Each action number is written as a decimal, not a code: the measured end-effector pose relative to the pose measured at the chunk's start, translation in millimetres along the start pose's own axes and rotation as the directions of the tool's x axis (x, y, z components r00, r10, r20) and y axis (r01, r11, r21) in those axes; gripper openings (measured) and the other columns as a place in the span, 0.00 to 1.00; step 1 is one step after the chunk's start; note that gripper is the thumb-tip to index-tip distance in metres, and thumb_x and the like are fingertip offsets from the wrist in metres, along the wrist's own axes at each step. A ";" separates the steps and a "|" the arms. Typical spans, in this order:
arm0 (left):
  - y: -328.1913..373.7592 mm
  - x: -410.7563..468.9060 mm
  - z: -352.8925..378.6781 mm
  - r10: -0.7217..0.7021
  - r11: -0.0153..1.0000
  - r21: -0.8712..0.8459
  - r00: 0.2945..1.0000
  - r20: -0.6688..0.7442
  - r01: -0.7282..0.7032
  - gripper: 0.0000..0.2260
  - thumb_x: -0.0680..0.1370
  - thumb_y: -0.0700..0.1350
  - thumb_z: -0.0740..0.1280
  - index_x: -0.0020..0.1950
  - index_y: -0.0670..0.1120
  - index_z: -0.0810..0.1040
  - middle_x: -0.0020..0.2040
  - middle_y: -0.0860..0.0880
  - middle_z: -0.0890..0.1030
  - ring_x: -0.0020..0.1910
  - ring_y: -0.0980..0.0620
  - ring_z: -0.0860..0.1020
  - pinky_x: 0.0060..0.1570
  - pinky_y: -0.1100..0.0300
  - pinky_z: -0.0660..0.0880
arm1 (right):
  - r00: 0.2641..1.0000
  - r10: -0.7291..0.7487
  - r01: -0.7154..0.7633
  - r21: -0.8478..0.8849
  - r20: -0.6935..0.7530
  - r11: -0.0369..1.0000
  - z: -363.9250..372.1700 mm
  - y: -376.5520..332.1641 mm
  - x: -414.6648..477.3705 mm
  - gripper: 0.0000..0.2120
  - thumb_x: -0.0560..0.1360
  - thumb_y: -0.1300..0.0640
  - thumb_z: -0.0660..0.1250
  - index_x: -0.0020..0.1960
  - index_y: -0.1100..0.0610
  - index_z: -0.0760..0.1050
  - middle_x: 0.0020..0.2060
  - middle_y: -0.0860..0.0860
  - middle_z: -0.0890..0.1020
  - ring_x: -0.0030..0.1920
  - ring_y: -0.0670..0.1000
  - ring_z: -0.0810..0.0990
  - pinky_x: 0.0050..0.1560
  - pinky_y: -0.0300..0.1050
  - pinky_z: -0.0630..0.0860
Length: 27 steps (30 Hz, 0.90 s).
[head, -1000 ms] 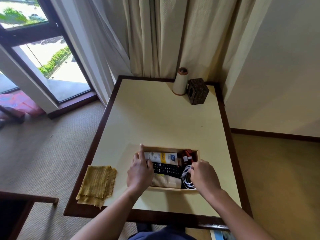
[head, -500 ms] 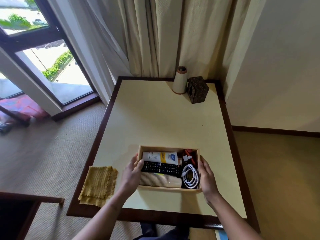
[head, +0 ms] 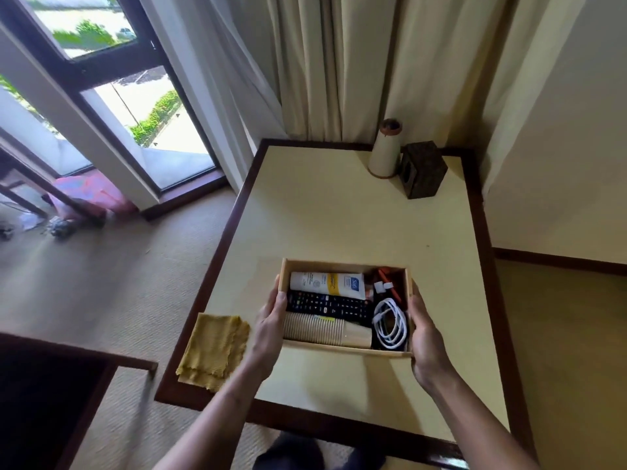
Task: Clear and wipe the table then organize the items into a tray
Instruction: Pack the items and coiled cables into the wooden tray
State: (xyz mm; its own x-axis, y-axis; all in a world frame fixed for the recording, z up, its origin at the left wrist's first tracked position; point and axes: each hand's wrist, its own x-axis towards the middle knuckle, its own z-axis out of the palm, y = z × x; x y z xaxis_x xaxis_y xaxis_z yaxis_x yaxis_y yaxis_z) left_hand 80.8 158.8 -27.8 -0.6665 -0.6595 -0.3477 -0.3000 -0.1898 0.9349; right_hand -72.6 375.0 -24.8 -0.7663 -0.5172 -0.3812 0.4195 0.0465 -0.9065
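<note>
A shallow wooden tray sits near the middle of the cream table. Inside lie a white tube, a black remote control, a stack of paper cups on its side, a coiled white cable and small red items. My left hand grips the tray's left wall and my right hand grips its right wall. A folded yellow cloth lies on the table's front left corner, beside my left hand.
At the table's far edge stand a cream cone-shaped holder and a dark carved box, against curtains. A dark wooden piece of furniture is at lower left. A glass door is at the left.
My hands moved off the items inside the tray out to its two side walls and now hold it. The view shifted to the left.
</note>
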 end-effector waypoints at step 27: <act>127.7 462.7 -78.0 0.185 0.978 0.101 0.983 -0.012 -0.182 0.12 0.87 0.57 0.57 0.68 0.67 0.75 0.65 0.56 0.81 0.63 0.58 0.78 0.61 0.59 0.74 | 0.991 0.047 -0.036 0.083 -0.129 0.996 190.0 -103.7 423.0 0.19 0.86 0.44 0.51 0.71 0.45 0.73 0.59 0.50 0.85 0.59 0.52 0.84 0.56 0.51 0.79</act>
State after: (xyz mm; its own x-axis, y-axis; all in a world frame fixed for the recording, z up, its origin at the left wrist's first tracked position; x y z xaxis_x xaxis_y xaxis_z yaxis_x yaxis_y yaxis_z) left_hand -212.6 -227.3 -63.8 -0.7022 -0.6918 -0.1684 -0.2404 0.0078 0.9706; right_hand -347.8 -11.1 -57.6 -0.8019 -0.4003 -0.4435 0.4862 -0.0059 -0.8738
